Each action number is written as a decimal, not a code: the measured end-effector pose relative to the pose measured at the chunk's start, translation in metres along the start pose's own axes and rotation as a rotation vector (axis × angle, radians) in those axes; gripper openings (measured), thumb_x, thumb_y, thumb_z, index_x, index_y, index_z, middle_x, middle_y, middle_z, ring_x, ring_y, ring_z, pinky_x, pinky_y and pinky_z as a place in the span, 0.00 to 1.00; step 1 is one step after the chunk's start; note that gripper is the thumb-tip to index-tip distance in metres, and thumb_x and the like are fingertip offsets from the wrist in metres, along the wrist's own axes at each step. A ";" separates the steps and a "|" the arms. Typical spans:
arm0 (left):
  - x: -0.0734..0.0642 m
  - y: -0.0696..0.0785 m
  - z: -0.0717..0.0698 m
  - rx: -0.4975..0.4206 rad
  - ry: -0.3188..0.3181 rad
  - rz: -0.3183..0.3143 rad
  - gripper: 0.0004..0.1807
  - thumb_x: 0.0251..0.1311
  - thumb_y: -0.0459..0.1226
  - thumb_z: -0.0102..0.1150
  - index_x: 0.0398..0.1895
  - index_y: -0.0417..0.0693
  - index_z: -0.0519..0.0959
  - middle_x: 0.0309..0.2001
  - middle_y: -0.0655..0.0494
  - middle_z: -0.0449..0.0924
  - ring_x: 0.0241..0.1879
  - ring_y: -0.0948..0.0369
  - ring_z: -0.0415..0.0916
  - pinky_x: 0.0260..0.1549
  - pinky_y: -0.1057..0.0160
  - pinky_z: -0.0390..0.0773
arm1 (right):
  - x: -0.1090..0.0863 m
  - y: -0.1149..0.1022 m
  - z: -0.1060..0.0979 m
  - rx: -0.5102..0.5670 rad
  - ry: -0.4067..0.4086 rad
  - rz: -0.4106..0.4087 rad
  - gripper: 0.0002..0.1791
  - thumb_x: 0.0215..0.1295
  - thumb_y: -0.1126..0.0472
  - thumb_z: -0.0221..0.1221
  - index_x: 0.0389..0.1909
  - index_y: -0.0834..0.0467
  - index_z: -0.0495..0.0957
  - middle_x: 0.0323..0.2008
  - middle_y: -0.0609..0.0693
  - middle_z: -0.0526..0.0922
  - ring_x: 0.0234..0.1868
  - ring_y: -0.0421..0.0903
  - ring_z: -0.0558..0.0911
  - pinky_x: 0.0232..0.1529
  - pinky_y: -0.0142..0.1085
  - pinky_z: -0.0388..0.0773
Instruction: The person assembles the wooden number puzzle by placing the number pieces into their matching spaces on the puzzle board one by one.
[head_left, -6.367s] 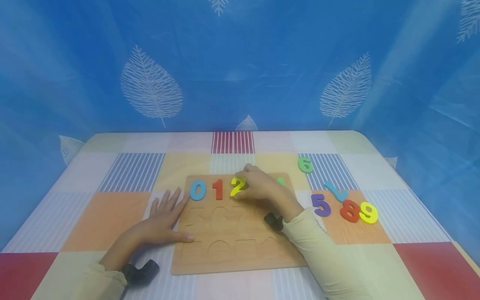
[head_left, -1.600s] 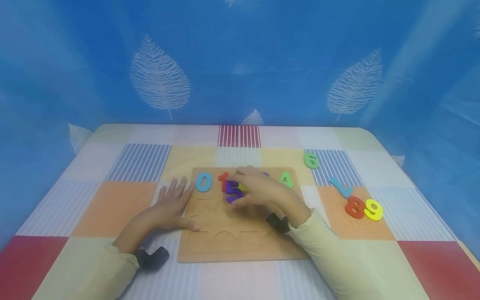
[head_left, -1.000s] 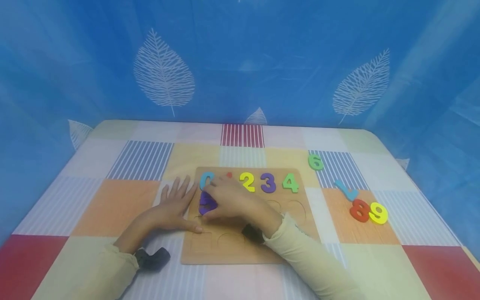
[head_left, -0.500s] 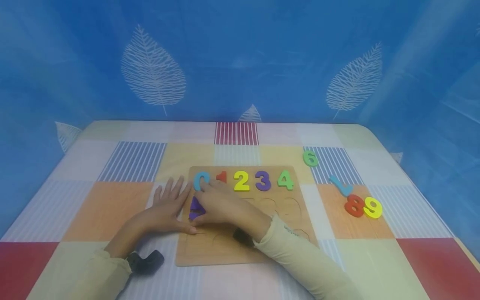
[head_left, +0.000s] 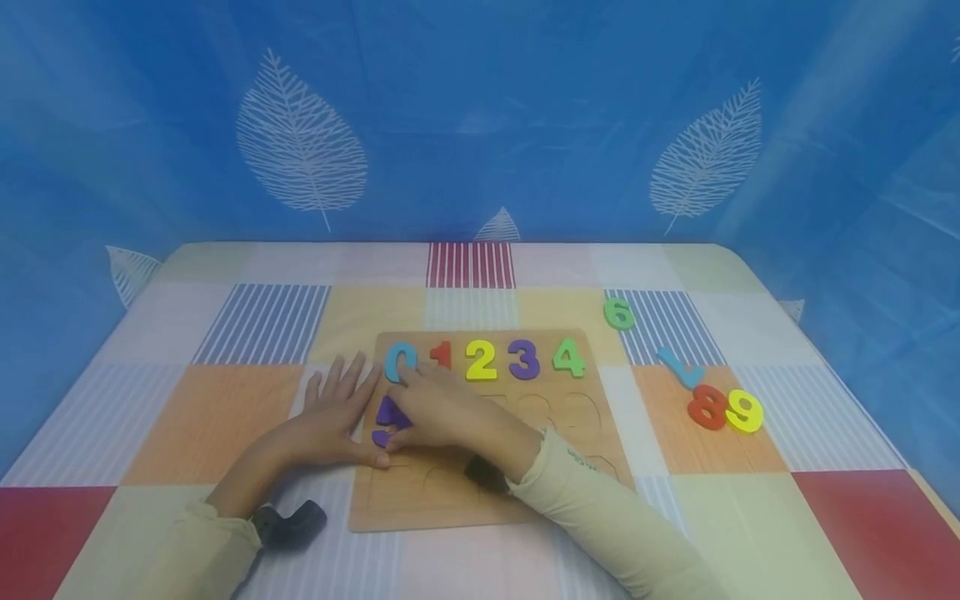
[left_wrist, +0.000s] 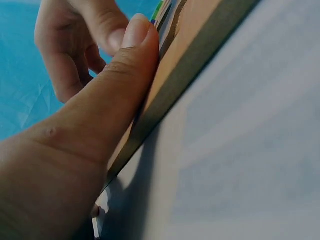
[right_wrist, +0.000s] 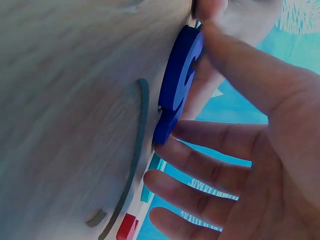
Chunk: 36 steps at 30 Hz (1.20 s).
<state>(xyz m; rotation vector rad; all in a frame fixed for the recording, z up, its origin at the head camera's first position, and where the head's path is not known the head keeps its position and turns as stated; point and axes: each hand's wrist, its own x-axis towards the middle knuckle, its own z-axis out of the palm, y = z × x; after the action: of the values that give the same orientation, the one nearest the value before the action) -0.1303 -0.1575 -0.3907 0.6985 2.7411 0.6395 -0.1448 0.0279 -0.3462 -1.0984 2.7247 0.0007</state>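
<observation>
A wooden number puzzle board (head_left: 450, 504) lies on the table. My right hand (head_left: 442, 408) pinches a purple number 5 (right_wrist: 175, 75) between thumb and fingers, at the left end of the board's second row. In the right wrist view the 5 sits raised above the wood; whether it is seated in its recess I cannot tell. My left hand (head_left: 330, 421) rests with spread, straight fingers along the board's left edge, its thumb (left_wrist: 120, 70) on the rim. Along the top row sit a blue 0 (head_left: 392, 367), red 1 (head_left: 444, 354), yellow 2 (head_left: 481, 361), purple 3 (head_left: 523, 360) and green 4 (head_left: 569, 358).
Right of the board lie loose pieces: a green 6 (head_left: 618, 314), a blue 7 (head_left: 681, 369), a red 8 (head_left: 707, 407) and a yellow 9 (head_left: 745, 411). A patchwork cloth (head_left: 750, 517) covers the table; a blue leaf-print curtain (head_left: 480, 125) hangs behind.
Earlier my right hand held the yellow 2 at the top row. It then carried the purple 5 leftward across the board to the second row. My left hand keeps its place.
</observation>
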 end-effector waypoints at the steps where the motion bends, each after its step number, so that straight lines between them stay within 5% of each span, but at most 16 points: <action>1: 0.000 0.000 0.000 -0.001 0.001 0.001 0.66 0.37 0.62 0.65 0.70 0.35 0.40 0.69 0.29 0.28 0.66 0.31 0.20 0.57 0.30 0.25 | 0.000 0.000 0.000 -0.008 0.001 -0.002 0.36 0.52 0.36 0.58 0.57 0.53 0.71 0.66 0.57 0.63 0.65 0.53 0.65 0.65 0.44 0.61; 8: 0.001 0.000 0.000 0.000 0.003 -0.006 0.65 0.38 0.62 0.64 0.70 0.36 0.40 0.69 0.30 0.28 0.66 0.32 0.20 0.57 0.31 0.23 | -0.002 0.004 0.003 -0.009 0.006 -0.005 0.34 0.51 0.39 0.61 0.57 0.52 0.72 0.64 0.55 0.65 0.61 0.51 0.68 0.61 0.43 0.66; 16: 0.001 0.001 0.001 0.028 0.018 -0.021 0.66 0.36 0.63 0.65 0.70 0.36 0.42 0.69 0.30 0.30 0.66 0.32 0.22 0.57 0.31 0.25 | -0.007 0.014 0.008 0.022 0.024 -0.016 0.29 0.52 0.41 0.62 0.51 0.54 0.75 0.43 0.46 0.72 0.51 0.44 0.71 0.54 0.36 0.70; 26: 0.003 0.001 0.002 0.031 0.022 -0.040 0.66 0.36 0.62 0.66 0.70 0.37 0.42 0.70 0.31 0.30 0.67 0.33 0.22 0.58 0.32 0.25 | -0.017 0.025 0.012 0.024 0.036 -0.046 0.28 0.53 0.43 0.62 0.52 0.54 0.74 0.41 0.44 0.70 0.44 0.41 0.70 0.49 0.32 0.70; 36: 0.003 0.003 -0.001 0.042 0.030 -0.048 0.66 0.35 0.63 0.66 0.70 0.37 0.44 0.70 0.31 0.32 0.67 0.33 0.24 0.59 0.32 0.26 | -0.054 0.058 0.014 0.175 0.013 -0.097 0.27 0.56 0.45 0.60 0.56 0.51 0.73 0.46 0.45 0.72 0.46 0.39 0.71 0.49 0.32 0.72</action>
<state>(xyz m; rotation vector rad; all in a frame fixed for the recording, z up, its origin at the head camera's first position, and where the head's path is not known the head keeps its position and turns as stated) -0.1321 -0.1533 -0.3889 0.6351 2.7973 0.5884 -0.1440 0.1080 -0.3546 -1.1801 2.6202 -0.2547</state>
